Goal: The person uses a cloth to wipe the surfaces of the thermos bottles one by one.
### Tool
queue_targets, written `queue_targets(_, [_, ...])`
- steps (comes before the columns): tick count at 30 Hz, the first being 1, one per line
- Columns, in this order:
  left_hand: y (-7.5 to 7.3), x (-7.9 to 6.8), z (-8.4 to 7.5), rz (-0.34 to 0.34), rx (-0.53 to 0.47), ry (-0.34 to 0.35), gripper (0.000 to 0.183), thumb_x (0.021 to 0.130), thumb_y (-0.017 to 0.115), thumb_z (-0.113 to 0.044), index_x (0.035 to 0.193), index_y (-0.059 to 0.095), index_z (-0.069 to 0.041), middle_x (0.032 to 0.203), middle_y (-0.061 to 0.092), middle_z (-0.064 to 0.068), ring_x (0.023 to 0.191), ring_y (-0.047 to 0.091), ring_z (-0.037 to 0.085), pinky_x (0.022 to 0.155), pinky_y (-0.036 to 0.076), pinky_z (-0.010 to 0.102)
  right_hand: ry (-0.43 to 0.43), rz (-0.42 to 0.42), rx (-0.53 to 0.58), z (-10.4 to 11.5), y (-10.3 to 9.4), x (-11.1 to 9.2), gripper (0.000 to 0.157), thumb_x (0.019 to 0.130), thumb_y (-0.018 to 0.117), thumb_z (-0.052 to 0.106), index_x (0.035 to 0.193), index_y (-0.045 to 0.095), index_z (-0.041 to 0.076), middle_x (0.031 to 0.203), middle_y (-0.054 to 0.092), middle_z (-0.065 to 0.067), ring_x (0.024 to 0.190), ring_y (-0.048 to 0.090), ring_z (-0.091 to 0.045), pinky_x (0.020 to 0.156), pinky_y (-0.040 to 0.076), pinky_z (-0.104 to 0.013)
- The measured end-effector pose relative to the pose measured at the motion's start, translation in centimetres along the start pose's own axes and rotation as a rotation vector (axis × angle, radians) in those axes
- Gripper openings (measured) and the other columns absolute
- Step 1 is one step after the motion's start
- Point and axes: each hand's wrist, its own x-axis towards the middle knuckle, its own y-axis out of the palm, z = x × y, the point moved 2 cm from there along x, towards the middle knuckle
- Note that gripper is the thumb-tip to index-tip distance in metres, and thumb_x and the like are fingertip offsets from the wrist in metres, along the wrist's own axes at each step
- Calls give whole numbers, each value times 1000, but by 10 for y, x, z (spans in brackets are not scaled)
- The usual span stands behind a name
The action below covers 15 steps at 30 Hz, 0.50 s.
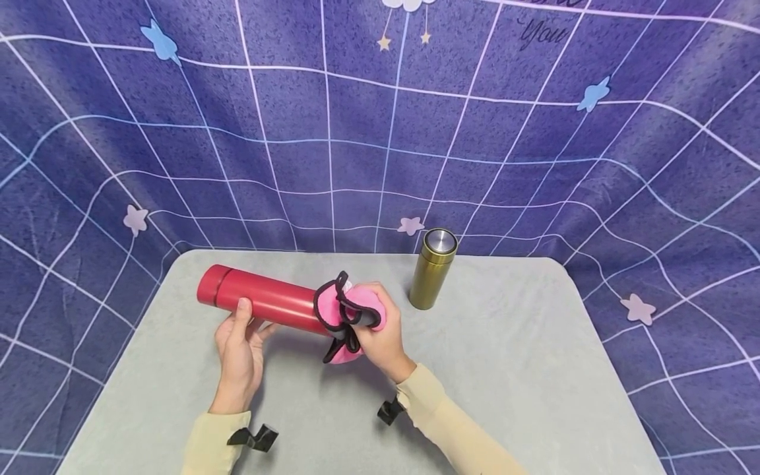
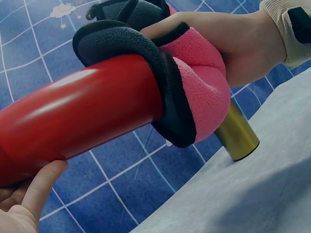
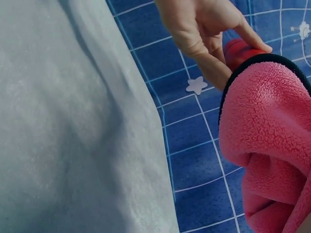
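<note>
A red thermos bottle is held above the table, lying nearly level with its banded end to the left. My left hand grips it from below near that end, thumb on the near side. Around the bottle's right end is a pink cloth with black edging and a dark grey reverse side. My right hand grips this cloth, bunched against the bottle. In the left wrist view the cloth's dark edge wraps the red end, which is hidden inside it.
A gold-green thermos with a steel-topped lid stands upright toward the back of the grey table, right of my right hand. A blue-purple grid-patterned curtain with stars rises behind the table and at both sides.
</note>
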Motion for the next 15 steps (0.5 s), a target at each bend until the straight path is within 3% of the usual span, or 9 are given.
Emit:
queue_targets(8, [3, -2, -2, 10, 16, 9, 31, 112, 58, -20, 134, 64, 2, 121, 69, 10, 102, 75, 18, 83, 66, 36, 178, -71, 50, -1, 0, 1, 31, 88, 77, -9, 119, 71, -5, 107, 73, -20, 103, 69, -12, 98, 57, -25])
queue_targets(15, [5, -3, -3, 14, -4, 25, 29, 111, 59, -18, 132, 64, 2, 119, 69, 10, 101, 75, 18, 82, 66, 35, 489, -196, 193, -2, 2, -5, 36, 92, 76, 0, 127, 71, -4, 113, 78, -4, 106, 71, -14, 98, 56, -26])
